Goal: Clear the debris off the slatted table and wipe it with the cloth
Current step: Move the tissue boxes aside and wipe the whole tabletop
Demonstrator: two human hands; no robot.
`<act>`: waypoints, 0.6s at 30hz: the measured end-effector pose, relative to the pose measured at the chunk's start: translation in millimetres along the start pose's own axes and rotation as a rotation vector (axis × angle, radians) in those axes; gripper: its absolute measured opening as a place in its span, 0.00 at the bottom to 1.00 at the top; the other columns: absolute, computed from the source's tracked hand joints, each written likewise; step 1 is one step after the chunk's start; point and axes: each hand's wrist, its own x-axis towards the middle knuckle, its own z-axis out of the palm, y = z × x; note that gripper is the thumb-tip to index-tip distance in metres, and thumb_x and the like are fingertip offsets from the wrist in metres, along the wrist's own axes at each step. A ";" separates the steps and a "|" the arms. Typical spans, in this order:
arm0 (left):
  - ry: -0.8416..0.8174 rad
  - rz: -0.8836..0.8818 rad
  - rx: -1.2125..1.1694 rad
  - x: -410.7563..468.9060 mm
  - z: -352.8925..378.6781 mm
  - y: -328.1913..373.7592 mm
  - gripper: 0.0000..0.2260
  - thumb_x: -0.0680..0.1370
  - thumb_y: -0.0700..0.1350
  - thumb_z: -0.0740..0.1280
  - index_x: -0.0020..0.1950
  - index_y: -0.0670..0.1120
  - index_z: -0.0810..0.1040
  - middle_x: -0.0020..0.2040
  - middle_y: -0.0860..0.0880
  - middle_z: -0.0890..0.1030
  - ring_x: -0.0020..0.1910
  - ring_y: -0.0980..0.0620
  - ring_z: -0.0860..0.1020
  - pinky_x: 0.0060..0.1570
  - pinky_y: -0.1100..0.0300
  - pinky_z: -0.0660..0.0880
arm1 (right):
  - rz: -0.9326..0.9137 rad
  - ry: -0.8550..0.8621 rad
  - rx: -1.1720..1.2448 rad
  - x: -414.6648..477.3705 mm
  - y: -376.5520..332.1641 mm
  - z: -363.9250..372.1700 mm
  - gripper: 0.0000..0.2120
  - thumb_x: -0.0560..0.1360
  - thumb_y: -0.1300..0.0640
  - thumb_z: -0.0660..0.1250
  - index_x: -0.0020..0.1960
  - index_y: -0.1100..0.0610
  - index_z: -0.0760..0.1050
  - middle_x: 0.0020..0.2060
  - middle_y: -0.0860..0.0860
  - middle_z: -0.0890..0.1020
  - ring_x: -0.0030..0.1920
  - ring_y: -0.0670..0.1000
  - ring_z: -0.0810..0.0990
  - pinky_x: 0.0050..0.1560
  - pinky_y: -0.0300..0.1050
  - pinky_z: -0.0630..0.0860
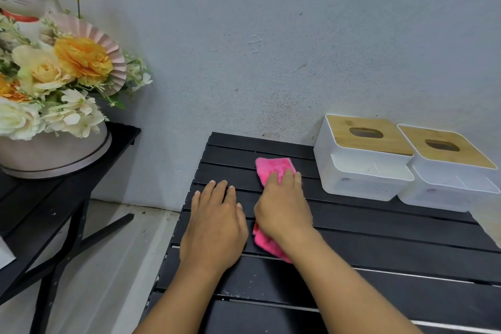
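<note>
Two bare forearms reach in from the near edge over a black slatted table (379,238). A few pale specks of debris (230,293) lie on the nearest slats, close to the left forearm. Farther in, the left hand (214,228) rests palm down on the slats near the table's left edge, fingers stretched out flat and together, gripping nothing. Just to its right, the right hand (284,209) presses down on a bright pink cloth (273,168), fingers curled over it; the cloth sticks out beyond the fingertips on the far side and below the wrist on the near side. At the far right of the table, against a grey wall (271,35), stand two white tissue boxes (363,160) with wooden lids, side by side and touching. Off to the far left, a separate black table (40,206) carries a pot of cream and orange flowers (67,68).
</note>
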 end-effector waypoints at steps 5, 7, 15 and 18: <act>0.008 0.004 0.005 -0.5 -1.1 1.0 0.25 0.79 0.50 0.49 0.71 0.42 0.73 0.72 0.46 0.71 0.75 0.45 0.63 0.74 0.46 0.57 | -0.073 -0.018 -0.020 -8.2 4.4 1.3 0.30 0.77 0.58 0.56 0.77 0.61 0.53 0.78 0.61 0.48 0.78 0.61 0.43 0.75 0.55 0.53; 0.008 0.004 0.008 -1.4 -1.7 1.0 0.25 0.79 0.50 0.49 0.71 0.42 0.73 0.72 0.46 0.71 0.75 0.45 0.63 0.74 0.47 0.57 | -0.071 -0.019 -0.019 4.8 9.3 -1.3 0.31 0.76 0.59 0.57 0.77 0.62 0.53 0.78 0.60 0.49 0.78 0.61 0.44 0.75 0.54 0.53; -0.012 -0.001 -0.008 -2.3 -5.2 1.8 0.21 0.83 0.48 0.52 0.75 0.44 0.68 0.75 0.49 0.66 0.77 0.48 0.58 0.77 0.50 0.51 | 0.111 0.077 0.050 54.8 21.1 -12.1 0.29 0.75 0.58 0.57 0.75 0.63 0.58 0.76 0.61 0.56 0.76 0.62 0.51 0.74 0.57 0.57; -0.017 0.000 -0.007 -2.1 -4.3 2.1 0.24 0.81 0.49 0.48 0.74 0.43 0.69 0.74 0.48 0.67 0.77 0.47 0.59 0.76 0.49 0.52 | 0.080 0.062 0.052 37.1 16.3 -6.6 0.32 0.75 0.59 0.57 0.77 0.63 0.54 0.77 0.60 0.51 0.77 0.61 0.46 0.75 0.56 0.55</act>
